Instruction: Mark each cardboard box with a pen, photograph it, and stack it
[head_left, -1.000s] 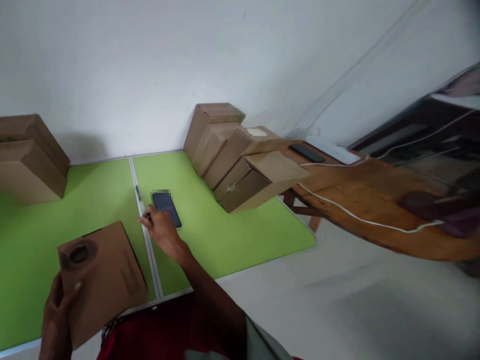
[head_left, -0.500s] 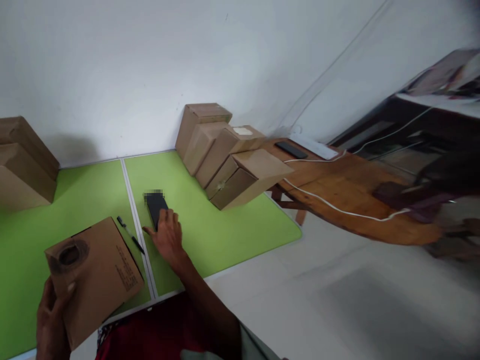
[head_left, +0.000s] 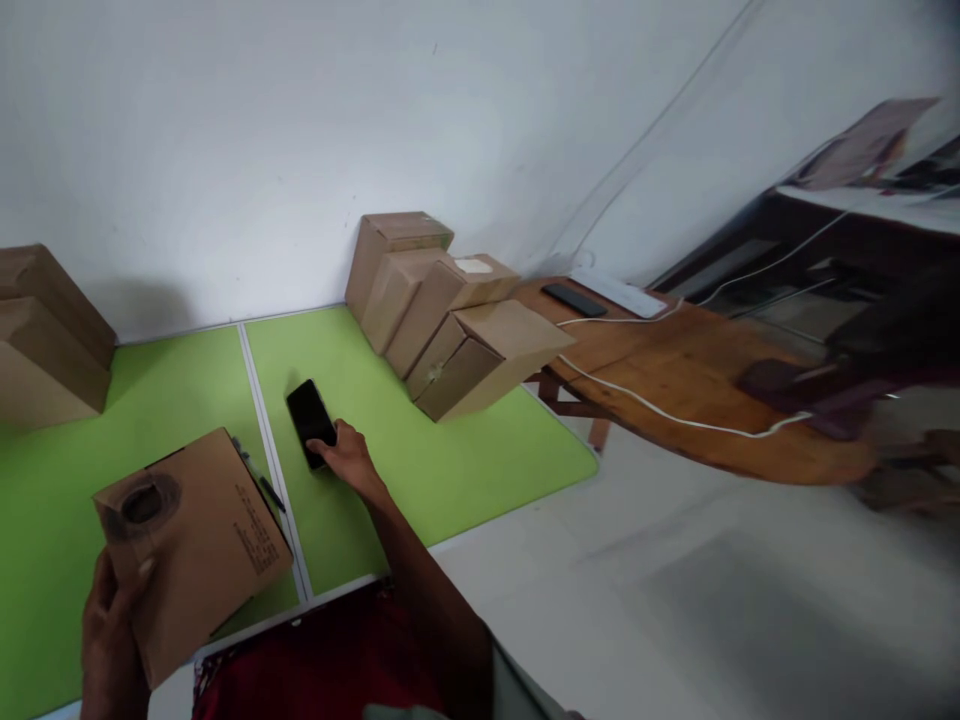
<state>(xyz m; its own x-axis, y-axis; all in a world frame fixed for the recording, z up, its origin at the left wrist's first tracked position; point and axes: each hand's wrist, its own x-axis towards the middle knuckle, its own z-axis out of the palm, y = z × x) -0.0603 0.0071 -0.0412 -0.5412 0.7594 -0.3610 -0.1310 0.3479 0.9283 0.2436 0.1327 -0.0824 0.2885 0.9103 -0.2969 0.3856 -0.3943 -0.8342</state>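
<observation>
My right hand [head_left: 346, 455] grips the lower end of a black smartphone [head_left: 306, 412], thumb across its dark screen, held tilted over the green table [head_left: 397, 470]. At the front left, my left hand [head_left: 112, 625] is closed on the near left edge of a cardboard box [head_left: 202, 520], its thumb on top. This box has a dark-ringed hole at its upper left and small print at the right. Beside the box's right edge lies a pen [head_left: 270, 491], partly hidden by the box.
Several cardboard boxes [head_left: 480, 350] stand at the table's right back, and more boxes [head_left: 49, 340] at the left by the wall. A wooden table [head_left: 660, 370] on the right bears a dark flat device [head_left: 574, 299], a white device [head_left: 619, 292] and a white cable [head_left: 667, 408].
My right hand has taken hold of the smartphone and raised it, its screen now in sight. The box in my left hand has shifted slightly and covers more of the pen.
</observation>
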